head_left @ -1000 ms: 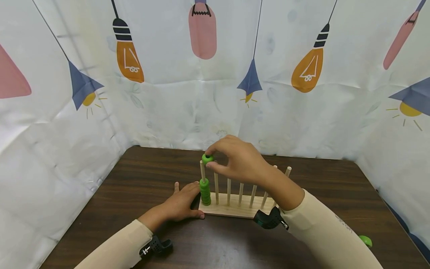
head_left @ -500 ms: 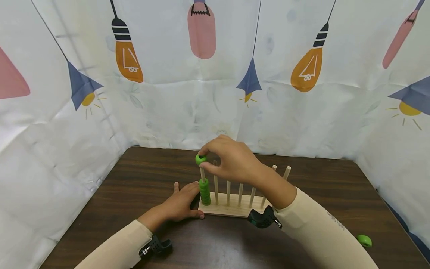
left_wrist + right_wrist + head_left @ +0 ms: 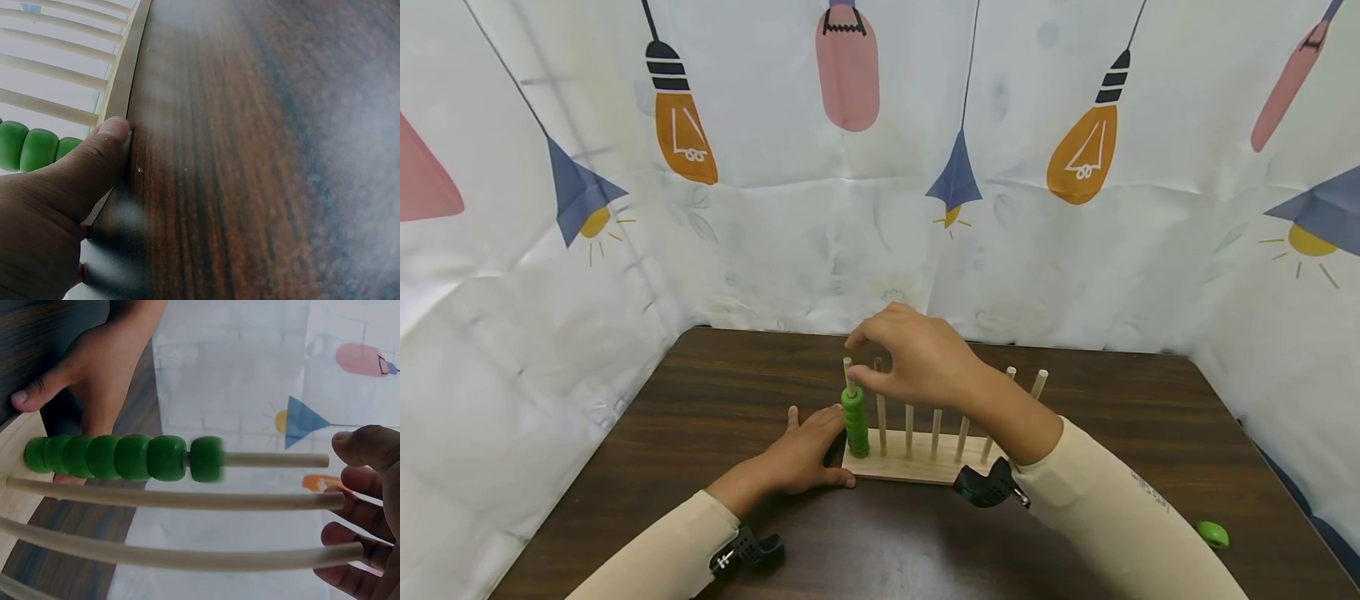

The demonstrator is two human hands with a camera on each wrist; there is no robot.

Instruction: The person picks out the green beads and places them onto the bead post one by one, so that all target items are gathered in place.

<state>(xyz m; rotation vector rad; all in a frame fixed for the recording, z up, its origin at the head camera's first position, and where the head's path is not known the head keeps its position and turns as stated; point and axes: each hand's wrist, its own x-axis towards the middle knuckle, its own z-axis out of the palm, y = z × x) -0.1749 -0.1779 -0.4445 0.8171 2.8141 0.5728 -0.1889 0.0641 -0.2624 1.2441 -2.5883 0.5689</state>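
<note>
Green round beads (image 3: 854,423) form a stack on the leftmost peg of a wooden peg rack (image 3: 917,468). In the right wrist view the top green bead (image 3: 207,459) is blurred, with a thin gap between it and the bead below. The right hand (image 3: 917,354) is over the rack, thumb and forefinger apart beside the peg's tip, holding nothing. The left hand (image 3: 805,450) grips the rack's left end. Its thumb (image 3: 103,147) lies against the front edge of the base, while its other fingers reach behind the beads, partly hidden.
The rack's other wooden pegs (image 3: 909,429) show no beads on their visible parts. Another green bead (image 3: 1212,534) lies on the dark wooden table (image 3: 647,467) at the right, beside the right sleeve. A printed white cloth (image 3: 775,250) hangs behind the table.
The right hand carried a green bead left to the first peg and let it go. The bead is now down on the stack's upper end. The left hand has stayed put.
</note>
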